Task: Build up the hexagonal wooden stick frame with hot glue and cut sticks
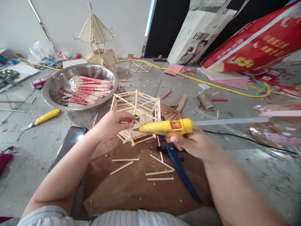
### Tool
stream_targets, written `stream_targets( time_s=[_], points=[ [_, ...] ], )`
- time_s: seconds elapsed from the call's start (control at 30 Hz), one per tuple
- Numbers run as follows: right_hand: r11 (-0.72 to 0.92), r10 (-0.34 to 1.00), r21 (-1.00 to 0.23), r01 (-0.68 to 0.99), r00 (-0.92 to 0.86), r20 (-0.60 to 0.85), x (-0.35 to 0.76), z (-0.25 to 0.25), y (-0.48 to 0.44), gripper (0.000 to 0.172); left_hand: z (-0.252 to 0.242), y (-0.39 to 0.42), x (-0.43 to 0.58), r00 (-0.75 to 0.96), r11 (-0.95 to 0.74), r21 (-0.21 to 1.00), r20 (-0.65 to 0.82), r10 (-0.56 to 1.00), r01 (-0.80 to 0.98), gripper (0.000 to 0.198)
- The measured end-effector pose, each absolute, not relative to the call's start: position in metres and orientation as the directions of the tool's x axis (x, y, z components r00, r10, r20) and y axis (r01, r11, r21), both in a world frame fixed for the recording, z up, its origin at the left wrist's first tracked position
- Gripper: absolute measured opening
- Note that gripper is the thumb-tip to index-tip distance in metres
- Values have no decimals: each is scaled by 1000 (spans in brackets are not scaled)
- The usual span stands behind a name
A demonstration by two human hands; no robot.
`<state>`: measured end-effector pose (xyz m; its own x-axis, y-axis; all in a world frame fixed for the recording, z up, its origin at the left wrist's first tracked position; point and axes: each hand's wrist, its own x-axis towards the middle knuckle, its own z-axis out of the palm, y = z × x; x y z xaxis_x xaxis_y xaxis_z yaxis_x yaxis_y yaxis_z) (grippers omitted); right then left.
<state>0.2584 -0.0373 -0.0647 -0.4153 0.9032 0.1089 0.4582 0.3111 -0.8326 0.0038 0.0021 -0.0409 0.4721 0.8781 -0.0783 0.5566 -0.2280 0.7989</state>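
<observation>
One yellow glue gun point(164, 126) is gripped by the right hand point(196, 142), fingers wrapped round it, its tip pointing left, just beside the left hand point(114, 124). The left fingers bend in at a pale stick frame point(145, 119), which stands at the far end of a brown sheet point(131, 194), and whether they pinch a stick one cannot tell. Several loose sticks point(125, 160) and blue cutters point(181, 174) lie on the sheet, nearer the person than the frame

The right grip point(196, 141) holds a glue gun point(160, 127) near a stick frame point(144, 119).
</observation>
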Motion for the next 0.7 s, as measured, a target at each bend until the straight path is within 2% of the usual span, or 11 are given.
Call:
stream_targets(
  time_s=[0.37,0.57,0.7],
  points=[
    [300,904,-848,437,-414,106,261,-65,-37,39,-40,2,4,471,-224,800,-82,879,557,33],
    [235,930,-845,481,-363,52,272,-66,-37,42,-40,2,4,466,-212,802,-92,880,559,34],
    [253,931,-831,496,-358,70,269,-62,-40,44,-41,2,3,466,-211,801,-94,880,560,34]
  ],
)
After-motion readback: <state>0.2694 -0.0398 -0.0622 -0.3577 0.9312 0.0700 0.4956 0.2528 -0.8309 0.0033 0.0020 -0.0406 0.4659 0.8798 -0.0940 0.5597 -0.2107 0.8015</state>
